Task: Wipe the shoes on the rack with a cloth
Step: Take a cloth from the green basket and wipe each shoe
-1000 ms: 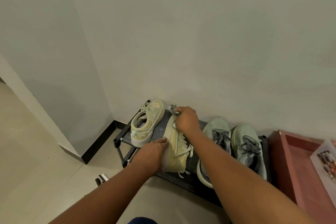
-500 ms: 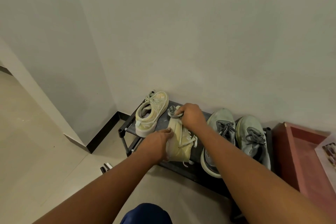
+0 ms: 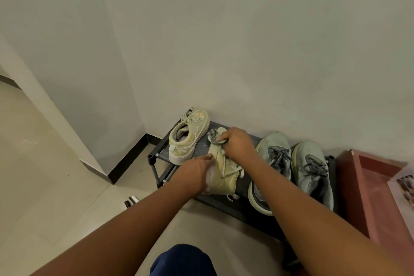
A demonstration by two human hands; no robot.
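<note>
Cloth (image 3: pixel 214 136), grey and crumpled, sits bunched in our right hand (image 3: pixel 238 144), whose fingers are curled tight around it and press it onto the front part of a pale yellow sneaker (image 3: pixel 224 171). That sneaker stands on the top shelf of the dark shoe rack (image 3: pixel 243 186), toe toward the wall, its white laces hanging loose down the right side. Our left hand (image 3: pixel 194 173) grips the sneaker at the heel end, thumb on top by the collar and the fingers wrapped round the left side, so the shoe is held between both hands.

Just to the left, apart from the held shoe, we see its partner, a second yellow sneaker (image 3: pixel 189 135), angled with the toe toward the wall and the opening facing us. To the right of our right forearm, two grey-green running shoes (image 3: pixel 312 170) with dark grey laces stand side by side, touching each other, toes toward the wall; the forearm covers part of the nearer one.

The rack stands against a plain pale wall (image 3: pixel 246 40), close to a corner with black skirting. Beyond its right end we see a reddish-brown tray-like piece (image 3: pixel 369 188) with a printed sheet (image 3: pixel 405 188) on its far edge. On the tiled floor (image 3: pixel 56 186) left of the rack lie two small dark objects (image 3: pixel 131 201) we cannot identify. Blue fabric (image 3: pixel 183 261) shows at the bottom edge.
</note>
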